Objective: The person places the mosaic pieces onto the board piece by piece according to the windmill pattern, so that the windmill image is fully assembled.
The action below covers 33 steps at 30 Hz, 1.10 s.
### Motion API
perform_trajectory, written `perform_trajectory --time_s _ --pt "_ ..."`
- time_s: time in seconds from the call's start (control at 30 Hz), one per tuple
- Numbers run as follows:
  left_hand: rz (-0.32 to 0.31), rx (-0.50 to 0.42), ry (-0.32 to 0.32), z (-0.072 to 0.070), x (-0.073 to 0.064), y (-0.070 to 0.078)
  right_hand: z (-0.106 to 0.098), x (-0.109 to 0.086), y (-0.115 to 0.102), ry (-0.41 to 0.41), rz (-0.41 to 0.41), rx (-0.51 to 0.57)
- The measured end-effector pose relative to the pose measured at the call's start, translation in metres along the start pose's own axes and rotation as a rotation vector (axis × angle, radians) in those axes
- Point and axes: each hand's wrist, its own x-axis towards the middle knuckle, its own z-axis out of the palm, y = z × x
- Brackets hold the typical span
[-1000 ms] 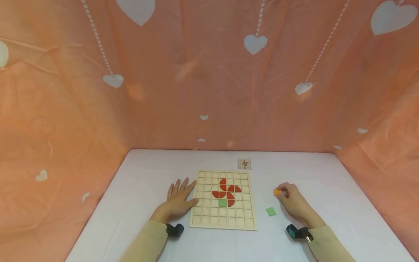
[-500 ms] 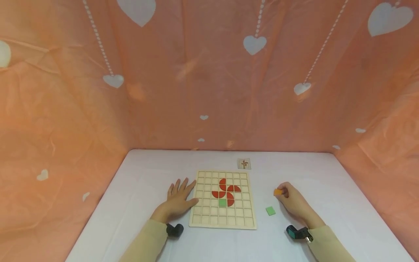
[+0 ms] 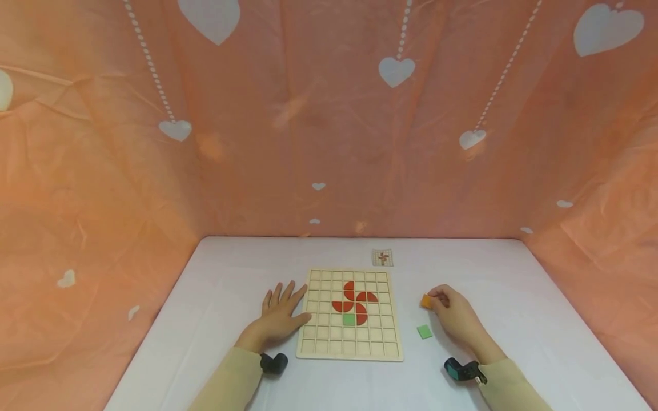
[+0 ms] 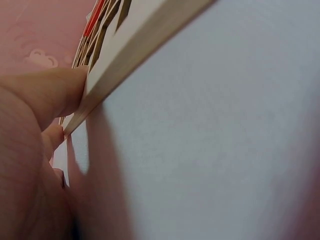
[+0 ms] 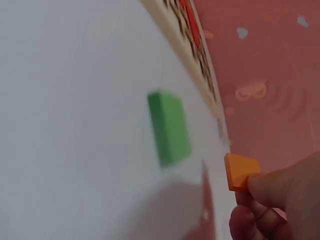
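Observation:
A square wooden grid board (image 3: 323,333) lies in the middle of the table. Red quarter-round pieces (image 3: 349,291) form a pinwheel in its cells, and one green square tile (image 3: 349,319) sits just below them. My left hand (image 3: 277,317) lies spread at the board's left side, its thumb and a fingertip touching the edge; the left wrist view shows the thumb on the wooden rim (image 4: 120,60). Between thumb and fingers my right hand (image 3: 456,313) pinches an orange square tile (image 5: 241,170), right of the board. A loose green tile (image 5: 170,127) lies on the table close by.
A small card (image 3: 382,257) printed with a red pinwheel on a grid lies behind the board. The white table (image 3: 236,257) backs onto an orange curtain (image 3: 288,160) with white hearts, which also hangs at both sides.
My right hand has shifted slightly left toward the board, carrying the orange tile. The left hand stays in place, and the pieces on the board are the same.

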Motion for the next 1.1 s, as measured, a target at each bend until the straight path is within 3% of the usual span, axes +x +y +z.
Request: perform_trajectory --time_s 0.27,0.5,0.87,1.1 --pt "0.013 -0.004 -0.003 -0.002 -0.001 -0.002 0.014 -0.003 -0.022 -0.004 -0.04 0.047" --pt "0.005 -0.013 -0.013 -0.004 -0.002 -0.002 0.039 -0.014 -0.048 -0.066 -0.067 0.13" --pt "0.018 -0.013 -0.013 0.0 0.001 -0.001 0.078 -0.026 -0.072 -0.173 -0.216 0.128" --pt "0.027 -0.022 -0.012 -0.003 -0.002 0.002 0.094 -0.028 -0.082 -0.21 -0.259 0.136"
